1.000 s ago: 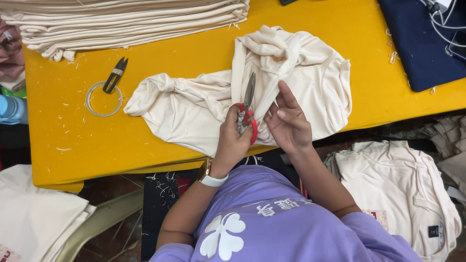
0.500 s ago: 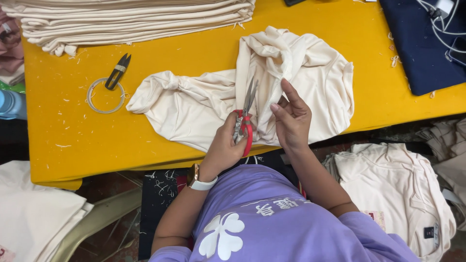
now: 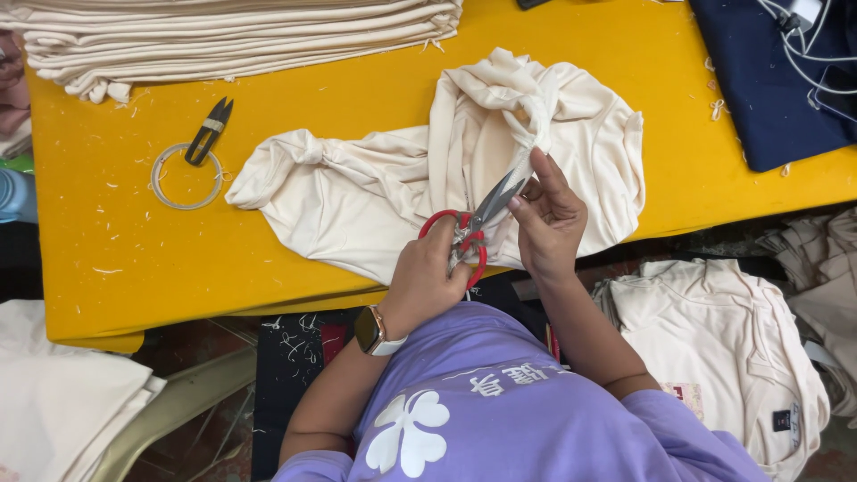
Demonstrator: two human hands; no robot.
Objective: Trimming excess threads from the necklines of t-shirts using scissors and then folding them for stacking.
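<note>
A crumpled cream garment (image 3: pixel 357 196) lies on the yellow table (image 3: pixel 134 250). My left hand (image 3: pixel 424 277), with a watch (image 3: pixel 370 330) on its wrist, grips red-handled scissors (image 3: pixel 482 219). The blades are slightly apart and point up and right at a bunched fold of the garment. My right hand (image 3: pixel 549 223) pinches that fold just beside the blade tips, fingers pressed on the cloth near the table's front edge.
Black thread snips (image 3: pixel 207 132) and a thin metal ring (image 3: pixel 186 176) lie at the left. A stack of folded cream cloth (image 3: pixel 232 36) runs along the back, navy fabric (image 3: pixel 768 80) lies at the right. More cream garments (image 3: pixel 723 339) are piled below the table edge.
The scissors have tilted from nearly upright towards the right, closer to the fold. My right hand has shifted slightly right with the cloth.
</note>
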